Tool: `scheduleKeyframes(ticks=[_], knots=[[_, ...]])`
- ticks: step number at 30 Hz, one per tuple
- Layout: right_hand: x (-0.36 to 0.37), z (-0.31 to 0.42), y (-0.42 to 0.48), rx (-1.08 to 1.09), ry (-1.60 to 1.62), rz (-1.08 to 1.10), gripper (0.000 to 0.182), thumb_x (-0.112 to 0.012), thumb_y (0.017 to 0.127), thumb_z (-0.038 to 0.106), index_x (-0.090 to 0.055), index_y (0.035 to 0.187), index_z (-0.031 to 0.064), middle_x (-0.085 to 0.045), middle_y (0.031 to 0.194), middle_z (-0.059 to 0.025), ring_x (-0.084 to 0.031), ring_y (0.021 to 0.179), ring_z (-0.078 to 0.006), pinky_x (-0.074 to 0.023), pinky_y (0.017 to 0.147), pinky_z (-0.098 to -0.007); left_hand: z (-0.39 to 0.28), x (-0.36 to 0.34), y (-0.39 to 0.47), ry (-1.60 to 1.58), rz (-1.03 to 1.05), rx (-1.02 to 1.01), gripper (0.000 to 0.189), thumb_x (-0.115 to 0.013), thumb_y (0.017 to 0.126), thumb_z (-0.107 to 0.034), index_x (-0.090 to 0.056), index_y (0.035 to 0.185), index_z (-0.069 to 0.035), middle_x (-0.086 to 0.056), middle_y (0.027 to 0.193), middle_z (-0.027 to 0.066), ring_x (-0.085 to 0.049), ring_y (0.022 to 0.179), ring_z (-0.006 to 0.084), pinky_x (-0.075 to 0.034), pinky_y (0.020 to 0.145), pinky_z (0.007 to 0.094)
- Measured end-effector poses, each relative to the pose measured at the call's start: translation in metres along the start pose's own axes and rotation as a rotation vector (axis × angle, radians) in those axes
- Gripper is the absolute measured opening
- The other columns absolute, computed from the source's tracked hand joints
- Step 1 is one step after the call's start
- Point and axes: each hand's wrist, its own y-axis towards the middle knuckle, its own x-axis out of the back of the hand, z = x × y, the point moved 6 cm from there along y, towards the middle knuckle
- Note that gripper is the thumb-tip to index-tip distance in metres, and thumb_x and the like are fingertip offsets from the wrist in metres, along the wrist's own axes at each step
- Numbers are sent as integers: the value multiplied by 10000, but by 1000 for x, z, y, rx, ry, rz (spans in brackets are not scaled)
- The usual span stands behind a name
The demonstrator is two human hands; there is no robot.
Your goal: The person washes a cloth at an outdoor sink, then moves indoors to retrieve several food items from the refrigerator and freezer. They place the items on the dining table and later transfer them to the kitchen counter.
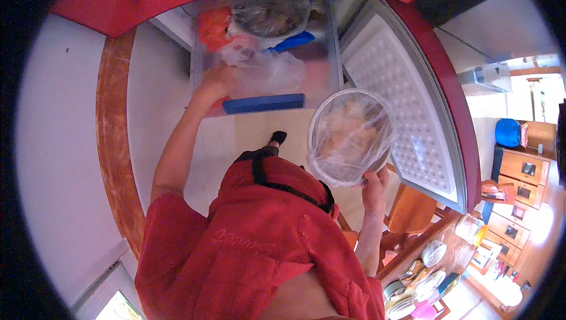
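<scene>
My right hand [375,183] grips the lower rim of a round bowl covered in cling film [351,136], with light brown food showing through. The bowl is held out beside the open freezer door. My left hand [221,82] is inside the pulled-out freezer drawer [318,76], at a translucent plastic bag [278,70]; whether its fingers hold the bag cannot be told. Farther back in the drawer lie another film-covered round container [272,19], a red-orange bag [213,28] and a blue packet [294,42]. A blue handle strip [264,103] runs along the drawer's front.
The freezer door [411,112] stands open on the right. A wooden chair [411,207] is beyond it. Lower right, a wooden table [446,240] bears a jar [469,228] and several dishes. A wall with a brown wooden trim [112,143] runs along the left.
</scene>
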Motion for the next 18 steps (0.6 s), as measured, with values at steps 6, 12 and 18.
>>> scheduleKeyframes(ticks=[6,12,18], knots=[[17,-17,5,-54,-37,2,511,-528,757,87,-379,1243,34,-537,1053,-82,-546,875,-180,-487,646,-295,-33,17,-47,-744,-134,18,142,-561,797,-138,-571,887,-28,-607,771,87,-608,664,208,-485,528,323],[15,-11,10,81,-50,-70,318,-458,754,27,-466,1072,15,-596,827,-67,-575,536,-143,-465,403,-234,-51,-93,-90,-1883,197,443,295,-509,869,-263,-475,1015,-10,-583,894,139,-607,777,243,-514,638,344],[13,-2,8,67,-77,30,319,-470,759,41,-462,1075,6,-594,814,-67,-574,542,-144,-470,417,-240,-55,-82,-78,-2261,-108,285,349,-457,892,-270,-422,1051,38,-525,1027,209,-544,986,338,-454,868,427]])
